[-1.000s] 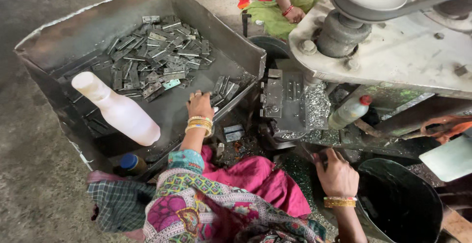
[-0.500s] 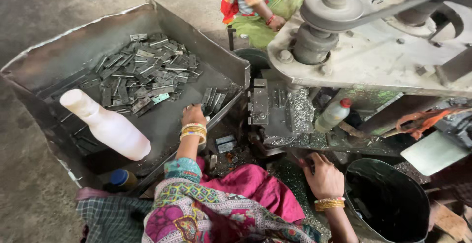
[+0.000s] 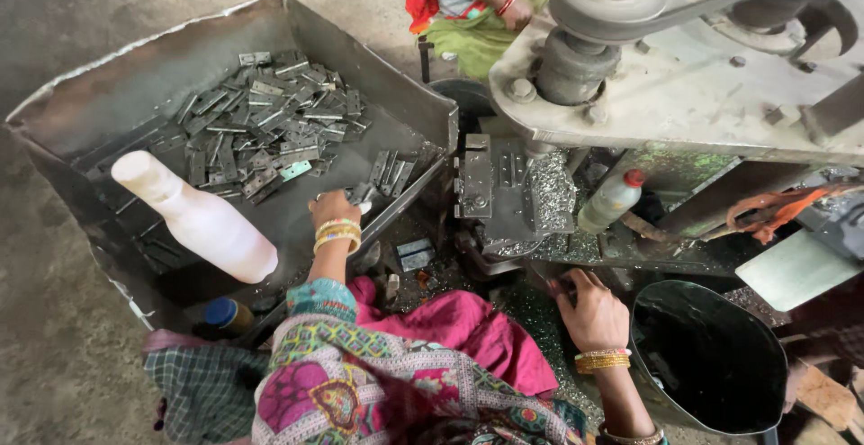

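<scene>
The fingers (image 3: pixel 353 198) of your left hand (image 3: pixel 335 208) are curled around a small metal piece (image 3: pixel 364 195), low in the big metal tray (image 3: pixel 108 94). More flat metal pieces (image 3: pixel 261 125) lie in a heap higher up in that tray. A white bottle (image 3: pixel 200 220) lies just beside your left arm. Your right hand (image 3: pixel 591 310) rests near the machine (image 3: pixel 513 193), beside a dark bucket (image 3: pixel 711 355); you cannot tell if its fingers hold anything.

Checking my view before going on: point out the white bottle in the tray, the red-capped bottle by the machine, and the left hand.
White bottle (image 3: pixel 202 220), head view, middle of its body.
Red-capped bottle (image 3: pixel 608 202), head view, its side.
Left hand (image 3: pixel 335 206), head view, back of the hand.
</scene>
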